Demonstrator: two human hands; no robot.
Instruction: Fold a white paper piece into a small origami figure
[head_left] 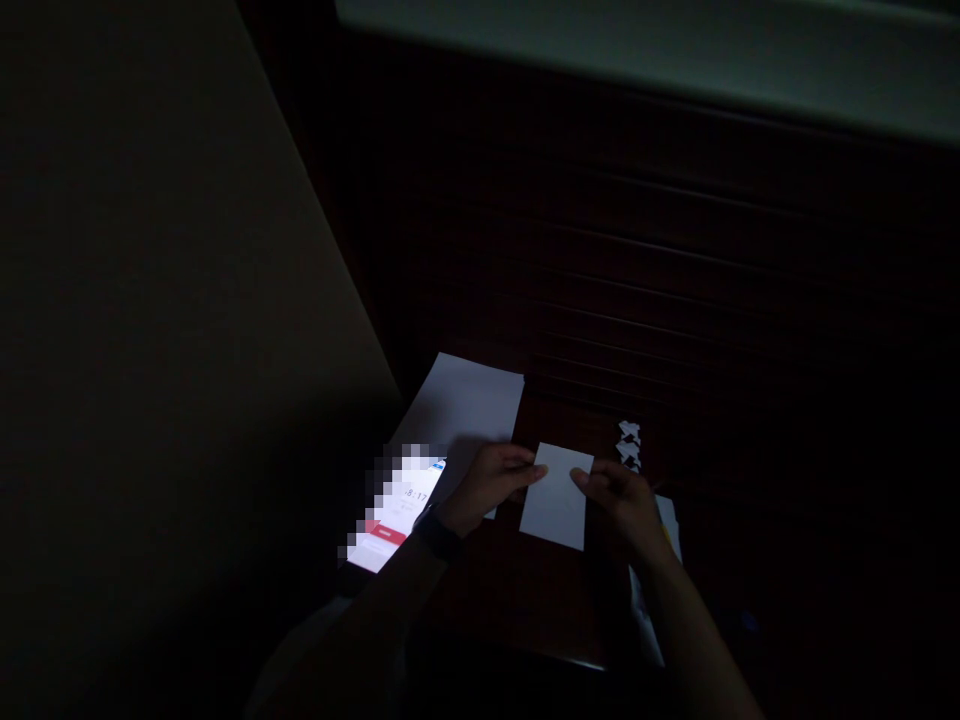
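Observation:
The scene is very dark. A small white square of paper (pixel 556 497) lies on a dark wooden table (pixel 525 600). My left hand (pixel 487 485) pinches its upper left edge with curled fingers. Its upper right edge is held the same way by my right hand (pixel 622 500). A dark band sits on my left wrist. Both forearms reach in from the bottom of the view.
A larger white sheet (pixel 465 405) lies behind my left hand. A lit phone screen (pixel 397 515) glows at the left. Small folded white paper pieces (pixel 628 445) sit behind my right hand. More paper (pixel 667 525) lies under my right forearm. Dark wood panelling rises behind.

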